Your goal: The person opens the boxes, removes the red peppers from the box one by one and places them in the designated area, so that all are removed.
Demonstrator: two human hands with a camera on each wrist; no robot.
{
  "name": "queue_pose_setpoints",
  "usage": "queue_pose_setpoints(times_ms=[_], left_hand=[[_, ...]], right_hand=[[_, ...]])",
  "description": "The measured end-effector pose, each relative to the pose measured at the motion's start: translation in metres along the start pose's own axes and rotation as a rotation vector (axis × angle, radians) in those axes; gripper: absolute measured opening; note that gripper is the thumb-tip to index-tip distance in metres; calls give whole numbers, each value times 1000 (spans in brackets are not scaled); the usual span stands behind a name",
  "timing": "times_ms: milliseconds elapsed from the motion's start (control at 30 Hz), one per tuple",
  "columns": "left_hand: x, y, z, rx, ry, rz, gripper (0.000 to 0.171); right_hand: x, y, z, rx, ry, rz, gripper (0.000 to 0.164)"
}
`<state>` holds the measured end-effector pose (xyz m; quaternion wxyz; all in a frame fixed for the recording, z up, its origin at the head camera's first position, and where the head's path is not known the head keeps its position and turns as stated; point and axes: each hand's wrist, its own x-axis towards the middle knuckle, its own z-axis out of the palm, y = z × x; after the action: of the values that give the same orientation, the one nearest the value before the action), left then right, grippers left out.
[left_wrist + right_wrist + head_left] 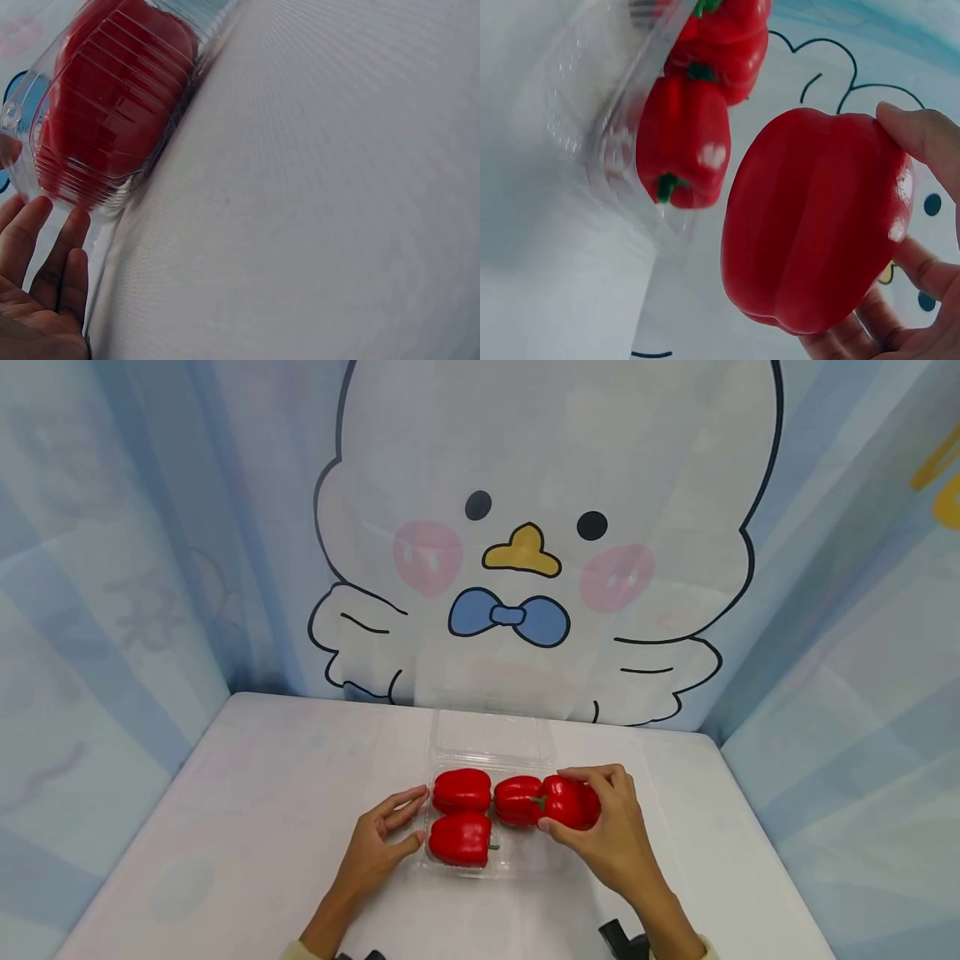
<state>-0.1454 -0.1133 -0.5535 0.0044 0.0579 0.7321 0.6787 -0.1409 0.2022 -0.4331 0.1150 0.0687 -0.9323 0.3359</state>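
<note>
My right hand [611, 822] grips a red bell pepper [572, 802] between thumb and fingers, over the right part of a clear plastic clamshell box [517, 857]. In the right wrist view this held pepper [810, 225] is lifted clear of the box wall. Three more red peppers with green stems lie in the box: one back left [462, 790], one front left [460, 840], one back right [517, 801], partly hidden by the held one. At the box's left side, my left hand [378, 839] rests its fingertips against or close to the ribbed wall [112, 187], fingers extended.
The transparent lid [491, 735] lies folded back behind the box, by the rear edge of the white table [247, 810]. Printed curtains with a cartoon bird [525, 468] stand behind and on both sides.
</note>
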Motion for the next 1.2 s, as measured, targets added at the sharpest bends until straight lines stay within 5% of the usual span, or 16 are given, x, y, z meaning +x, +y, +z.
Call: queue_pose_setpoints(times_ms=[533, 1200], left_hand=[[-1, 0, -1, 9, -7, -3, 61], [0, 0, 0, 1, 6, -1, 61]], right_hand=[[17, 35, -15, -60, 58, 35, 70], [37, 85, -4, -41, -12, 178, 71]])
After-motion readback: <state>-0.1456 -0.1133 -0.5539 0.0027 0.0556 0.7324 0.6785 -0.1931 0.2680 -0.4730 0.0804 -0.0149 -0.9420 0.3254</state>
